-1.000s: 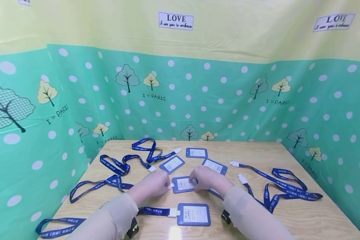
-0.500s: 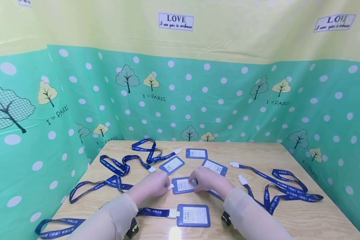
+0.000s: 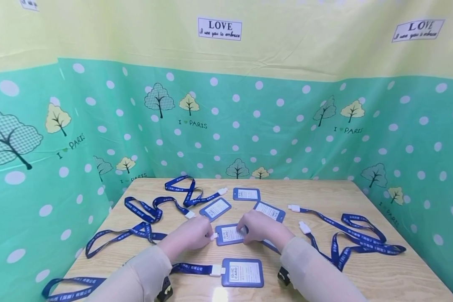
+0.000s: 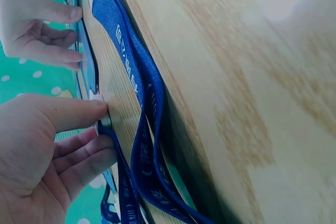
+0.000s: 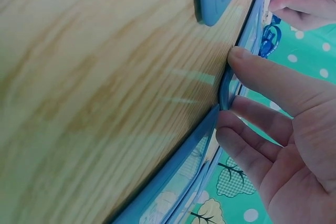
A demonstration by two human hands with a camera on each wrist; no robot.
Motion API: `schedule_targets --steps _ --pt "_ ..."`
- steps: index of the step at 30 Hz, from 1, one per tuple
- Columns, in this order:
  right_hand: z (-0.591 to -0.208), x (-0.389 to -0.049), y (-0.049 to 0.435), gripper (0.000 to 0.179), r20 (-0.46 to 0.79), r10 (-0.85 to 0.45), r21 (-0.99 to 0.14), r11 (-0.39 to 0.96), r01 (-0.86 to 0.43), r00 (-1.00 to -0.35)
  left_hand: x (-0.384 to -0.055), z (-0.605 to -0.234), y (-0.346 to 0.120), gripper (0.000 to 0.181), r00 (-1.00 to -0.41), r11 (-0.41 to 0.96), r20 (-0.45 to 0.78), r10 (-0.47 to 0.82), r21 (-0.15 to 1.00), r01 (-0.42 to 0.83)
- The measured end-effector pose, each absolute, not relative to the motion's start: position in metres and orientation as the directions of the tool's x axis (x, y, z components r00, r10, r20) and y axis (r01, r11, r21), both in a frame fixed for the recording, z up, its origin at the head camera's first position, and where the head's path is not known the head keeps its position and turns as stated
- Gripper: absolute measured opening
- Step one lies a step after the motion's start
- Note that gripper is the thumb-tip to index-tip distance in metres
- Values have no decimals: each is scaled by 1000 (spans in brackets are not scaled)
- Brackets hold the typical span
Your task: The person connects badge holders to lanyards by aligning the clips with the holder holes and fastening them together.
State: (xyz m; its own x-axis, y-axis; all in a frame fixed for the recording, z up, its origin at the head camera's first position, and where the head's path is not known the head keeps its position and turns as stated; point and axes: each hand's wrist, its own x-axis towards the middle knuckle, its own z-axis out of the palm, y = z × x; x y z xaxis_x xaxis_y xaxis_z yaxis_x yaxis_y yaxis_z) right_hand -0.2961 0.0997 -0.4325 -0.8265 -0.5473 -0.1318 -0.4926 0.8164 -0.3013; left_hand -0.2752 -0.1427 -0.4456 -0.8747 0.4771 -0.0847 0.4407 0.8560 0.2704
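Note:
In the middle of the table, my left hand [image 3: 193, 232] pinches the white plastic clip [image 3: 214, 236] of a blue lanyard [image 4: 122, 182] between thumb and fingers. The clip meets the slotted end of a blue ID badge holder [image 3: 226, 235]. At that holder's other end, my right hand [image 3: 262, 227] grips the edge, thumb [image 5: 257, 66] on one side and fingers on the other. Closer to me lies another badge holder [image 3: 243, 272], joined to its own lanyard by a white clip [image 3: 216, 270]. Part of a further holder [image 3: 270, 246] shows beneath the right forearm.
Beyond the hands lie more badge holders [image 3: 246, 194], one angled left [image 3: 215, 209] and one angled right [image 3: 270, 210]. Lanyards with white clips spread over the left side [image 3: 141, 209] and right side [image 3: 358, 239] of the wooden table [image 3: 385, 277]. A patterned curtain [image 3: 226, 105] surrounds it.
The head view has shifted slightly. Both hands keep their hold on the clip and the badge holder, with no other visible movement.

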Motion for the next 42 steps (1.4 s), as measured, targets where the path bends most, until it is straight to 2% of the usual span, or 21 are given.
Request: schedule_targets --steps 26,42 --pt "-431 -301 101 37 -149 -569 -322 801 -504 -809 -275 -444 -146 7 -839 826 -60 541 224 517" --pt "-430 -300 100 36 -156 -581 -305 797 -521 -799 -274 -446 -144 5 -842 833 -63 536 202 515"
